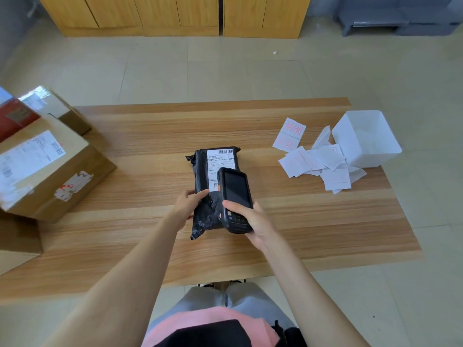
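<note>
And there it was, the black parcel (204, 204) lying flat in the middle of the wooden table (140, 151), its white shipping label (220, 160) facing up at the far end. Our left hand (186, 206) rested on the parcel's left edge, forefinger stretched straight across the plastic, pressing down and not curled round it. Our right hand (254, 219) had the handheld scanner (235, 194) firmly gripped, fingers wrapped round the lower body and thumb laid over the keypad. We held the scanner just above the parcel, its dark screen up, its top end covering the near right part of the label. Off to the left stood a big cardboard box (50, 171) with a smaller box (57, 106) behind it. To the right, a white bin (350, 146) sat at the table's edge, and loose paper slips (313, 159) lay scattered beside it, some stamped in red.
</note>
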Motion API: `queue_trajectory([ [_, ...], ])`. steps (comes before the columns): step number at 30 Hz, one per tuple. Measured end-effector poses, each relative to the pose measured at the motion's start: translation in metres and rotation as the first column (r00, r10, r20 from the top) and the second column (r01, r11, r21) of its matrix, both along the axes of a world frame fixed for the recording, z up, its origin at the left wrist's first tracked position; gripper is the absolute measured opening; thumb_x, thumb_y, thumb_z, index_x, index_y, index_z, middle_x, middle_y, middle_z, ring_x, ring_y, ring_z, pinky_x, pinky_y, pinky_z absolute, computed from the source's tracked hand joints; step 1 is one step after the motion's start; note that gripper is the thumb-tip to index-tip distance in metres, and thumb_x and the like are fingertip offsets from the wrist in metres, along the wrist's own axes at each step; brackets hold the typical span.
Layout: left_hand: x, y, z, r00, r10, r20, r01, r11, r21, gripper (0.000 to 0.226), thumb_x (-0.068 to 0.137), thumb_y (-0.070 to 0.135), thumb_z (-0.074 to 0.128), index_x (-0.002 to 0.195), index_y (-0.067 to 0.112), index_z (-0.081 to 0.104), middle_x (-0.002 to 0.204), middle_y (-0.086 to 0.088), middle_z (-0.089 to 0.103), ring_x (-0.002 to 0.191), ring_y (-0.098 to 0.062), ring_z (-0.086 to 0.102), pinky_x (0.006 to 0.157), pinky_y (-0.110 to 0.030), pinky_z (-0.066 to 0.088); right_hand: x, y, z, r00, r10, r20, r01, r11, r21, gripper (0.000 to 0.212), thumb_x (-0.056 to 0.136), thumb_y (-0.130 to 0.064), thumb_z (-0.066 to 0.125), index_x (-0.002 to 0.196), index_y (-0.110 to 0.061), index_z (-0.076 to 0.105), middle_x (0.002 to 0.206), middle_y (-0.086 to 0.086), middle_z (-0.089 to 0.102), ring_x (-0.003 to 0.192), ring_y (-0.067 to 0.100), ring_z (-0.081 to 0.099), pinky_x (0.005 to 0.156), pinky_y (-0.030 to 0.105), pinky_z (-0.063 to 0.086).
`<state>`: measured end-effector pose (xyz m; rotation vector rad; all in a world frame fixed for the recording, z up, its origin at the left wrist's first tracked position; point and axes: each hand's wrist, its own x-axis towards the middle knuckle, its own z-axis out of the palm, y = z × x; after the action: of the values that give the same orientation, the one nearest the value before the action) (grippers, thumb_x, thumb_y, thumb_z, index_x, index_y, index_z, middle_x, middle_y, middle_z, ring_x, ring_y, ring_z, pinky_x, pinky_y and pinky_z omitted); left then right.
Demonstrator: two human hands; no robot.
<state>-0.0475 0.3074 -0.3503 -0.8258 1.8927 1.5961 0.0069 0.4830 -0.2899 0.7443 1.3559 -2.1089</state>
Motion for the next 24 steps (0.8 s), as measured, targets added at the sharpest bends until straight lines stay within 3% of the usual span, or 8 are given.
queue_trajectory([
  [5, -0.001, 0.002, 0.000, 1.000, -0.011, -0.012, 0.011, 1.000, 0.004, 0.062, 0.087, 0.037, 0.066, 0.138, 0.012, 0.042, 0.113, -0.007, 0.058, 0.093, -0.018, 0.057, 0.078, -0.032, 0.044, 0.009, -0.005, 0.000, 0.997, 0.076, 0.018, -0.076, 0.997, 0.012, 0.067, 0.071, -0.001, 0.078, 0.128, -0.016, 0.048, 0.115, 0.010, 0.066, 0.094, 0.022, 0.067, 0.068, 0.030, 0.055],
  [8, 0.000, 0.006, 0.003, 1.000, -0.024, -0.009, 0.025, 1.000, 0.017, 0.058, 0.089, 0.032, 0.065, 0.137, 0.011, 0.041, 0.107, -0.008, 0.058, 0.080, -0.013, 0.058, 0.061, -0.025, 0.045, 0.011, -0.005, -0.001, 0.995, 0.097, 0.021, -0.097, 0.995, 0.001, 0.067, 0.072, 0.005, 0.074, 0.129, -0.017, 0.046, 0.110, 0.009, 0.066, 0.087, 0.020, 0.067, 0.064, 0.028, 0.056],
  [11, 0.000, 0.007, 0.004, 1.000, -0.022, -0.009, 0.022, 1.000, 0.021, 0.057, 0.089, 0.027, 0.065, 0.138, 0.011, 0.041, 0.107, -0.008, 0.059, 0.076, -0.011, 0.058, 0.056, -0.022, 0.043, 0.011, -0.004, -0.001, 0.994, 0.104, 0.035, -0.104, 0.995, -0.004, 0.068, 0.072, 0.006, 0.073, 0.130, -0.017, 0.047, 0.107, 0.009, 0.066, 0.085, 0.020, 0.067, 0.063, 0.028, 0.056],
  [21, 0.001, 0.006, -0.001, 0.999, -0.049, 0.009, 0.049, 0.999, 0.018, 0.059, 0.086, 0.014, 0.068, 0.139, 0.010, 0.040, 0.115, -0.015, 0.061, 0.084, -0.020, 0.060, 0.065, -0.026, 0.048, 0.012, -0.004, -0.003, 0.987, 0.124, 0.103, -0.131, 0.990, 0.061, 0.063, 0.072, 0.006, 0.071, 0.128, -0.013, 0.049, 0.107, 0.010, 0.064, 0.090, 0.021, 0.063, 0.064, 0.029, 0.052],
  [24, 0.001, 0.006, -0.003, 0.999, -0.048, 0.013, 0.048, 0.999, 0.026, 0.058, 0.087, 0.013, 0.067, 0.138, 0.009, 0.040, 0.119, -0.016, 0.060, 0.087, -0.022, 0.060, 0.070, -0.028, 0.048, 0.012, -0.003, -0.003, 0.984, 0.142, 0.110, -0.152, 0.985, 0.087, 0.074, 0.062, 0.001, 0.078, 0.129, -0.015, 0.049, 0.109, 0.010, 0.065, 0.093, 0.023, 0.063, 0.066, 0.030, 0.051],
])
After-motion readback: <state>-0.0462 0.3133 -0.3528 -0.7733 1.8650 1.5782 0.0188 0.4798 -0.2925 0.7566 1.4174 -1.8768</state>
